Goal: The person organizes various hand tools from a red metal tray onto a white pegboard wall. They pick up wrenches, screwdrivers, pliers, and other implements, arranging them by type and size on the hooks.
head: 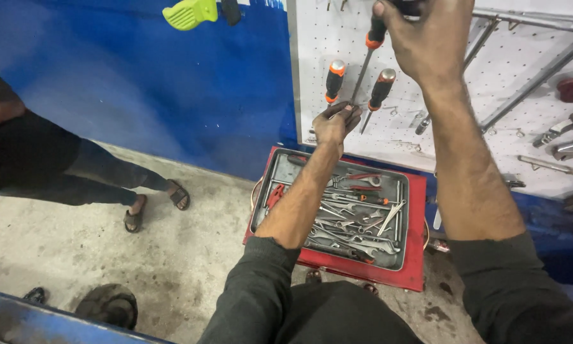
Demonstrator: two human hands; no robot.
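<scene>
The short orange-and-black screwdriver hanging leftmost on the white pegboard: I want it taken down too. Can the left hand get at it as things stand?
Probably yes. The left hand is at the long screwdriver's shaft, just below the short orange-and-black screwdriver, with nothing between them. But its fingers look closed on that shaft.

1 head-worn camera looks down and forward, close on a pegboard (pixel 439 127) and tool tray (pixel 267 191)

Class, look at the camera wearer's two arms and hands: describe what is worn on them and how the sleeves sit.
Both arms wear dark charcoal long sleeves pushed up near the elbow, leaving the forearms bare. The left hand and right hand are bare: no gloves, and no watch, ring or band is visible. The sleeve cloth looks soft and wrinkled, without markings.
</scene>
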